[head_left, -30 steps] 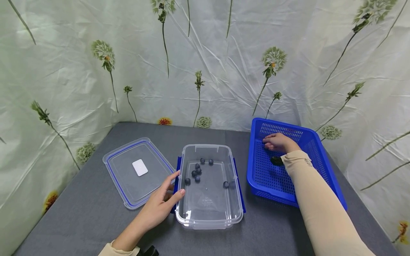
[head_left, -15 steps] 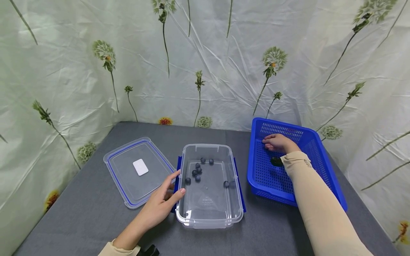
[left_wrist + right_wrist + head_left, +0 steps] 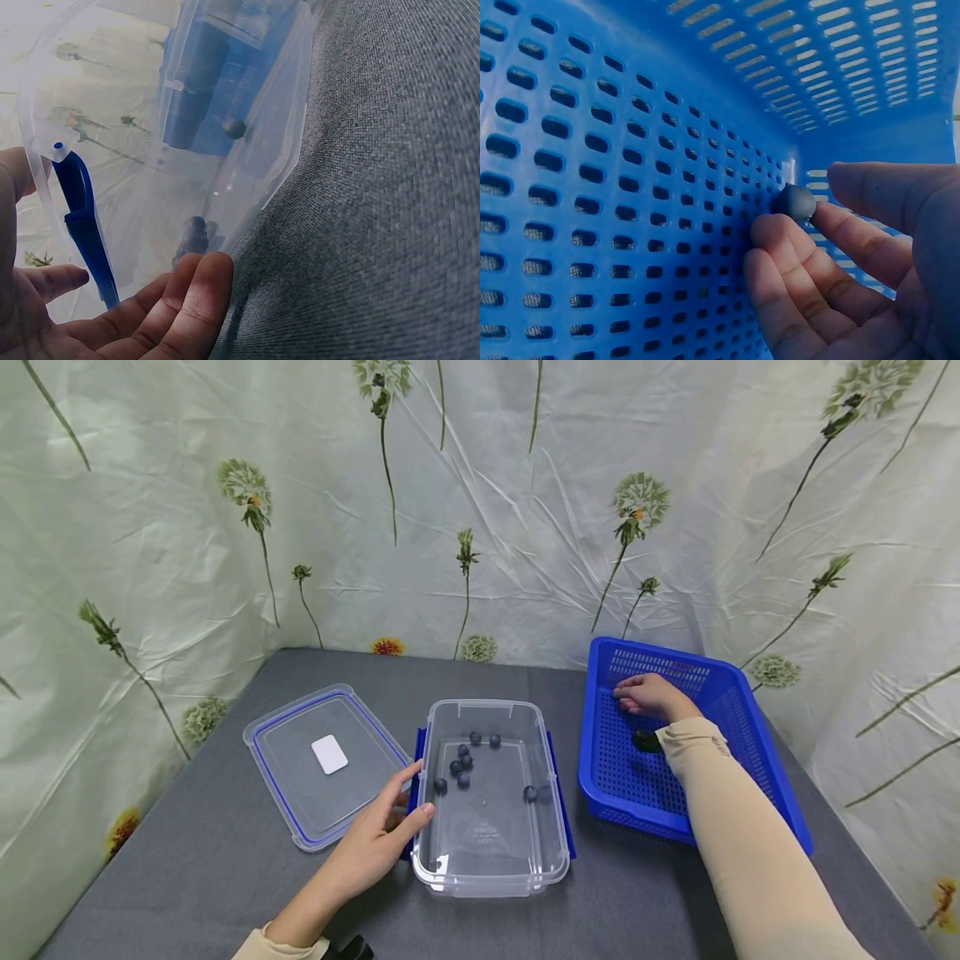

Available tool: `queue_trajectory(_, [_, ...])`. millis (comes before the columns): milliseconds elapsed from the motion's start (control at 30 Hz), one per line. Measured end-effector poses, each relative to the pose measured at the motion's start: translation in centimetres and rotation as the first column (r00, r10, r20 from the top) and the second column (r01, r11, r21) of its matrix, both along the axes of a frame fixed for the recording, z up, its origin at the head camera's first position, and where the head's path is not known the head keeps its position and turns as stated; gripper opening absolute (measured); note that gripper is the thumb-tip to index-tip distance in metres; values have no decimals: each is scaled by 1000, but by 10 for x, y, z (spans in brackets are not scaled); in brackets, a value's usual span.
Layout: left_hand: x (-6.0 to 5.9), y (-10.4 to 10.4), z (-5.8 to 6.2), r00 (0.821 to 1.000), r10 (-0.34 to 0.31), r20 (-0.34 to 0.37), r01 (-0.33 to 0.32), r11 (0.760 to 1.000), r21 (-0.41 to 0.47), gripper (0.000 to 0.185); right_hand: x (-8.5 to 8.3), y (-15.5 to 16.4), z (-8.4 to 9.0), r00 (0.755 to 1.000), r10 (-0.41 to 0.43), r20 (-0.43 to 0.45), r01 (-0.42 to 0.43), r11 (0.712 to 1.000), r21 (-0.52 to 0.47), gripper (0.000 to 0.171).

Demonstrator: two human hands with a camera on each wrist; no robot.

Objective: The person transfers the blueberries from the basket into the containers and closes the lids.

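My left hand holds the near left side of a clear food container, thumb over the rim and fingers along the outer wall around a blue latch. Several blueberries lie scattered on the container's floor. Deep inside a blue plastic basket, my right hand reaches toward the far left corner. There, in the right wrist view, its fingertips meet one blueberry at the slotted surface. The thumb stands apart from that berry.
A clear lid with a blue seal and a white label lies flat left of the container. Grey cloth covers the table. A flower-printed curtain hangs behind.
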State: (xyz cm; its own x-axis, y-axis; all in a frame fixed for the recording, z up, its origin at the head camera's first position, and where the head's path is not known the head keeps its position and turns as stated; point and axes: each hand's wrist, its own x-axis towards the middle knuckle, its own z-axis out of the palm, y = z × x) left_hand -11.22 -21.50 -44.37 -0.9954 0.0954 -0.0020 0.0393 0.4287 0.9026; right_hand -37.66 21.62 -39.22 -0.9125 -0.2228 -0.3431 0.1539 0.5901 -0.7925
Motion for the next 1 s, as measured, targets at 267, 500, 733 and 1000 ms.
queue_trajectory(267, [0, 1, -1, 1000, 13, 1, -13, 1000, -12, 65, -3, -3, -5, 999, 35, 42, -32, 997, -70, 44])
queue_trajectory(500, [-1, 2, -2, 1000, 23, 3, -23, 1000, -12, 66, -3, -5, -4, 999, 47, 19, -46, 999, -20, 44])
queue_trajectory(733, [1, 2, -2, 1000, 22, 0, -22, 1000, -1, 66, -1, -5, 1, 998, 55, 5, -55, 998, 0, 40])
queue_trajectory(1000, [1, 2, -1, 1000, 22, 1, -22, 1000, 5, 66, 5, -5, 11, 995, 94, -14, -94, 996, -8, 43])
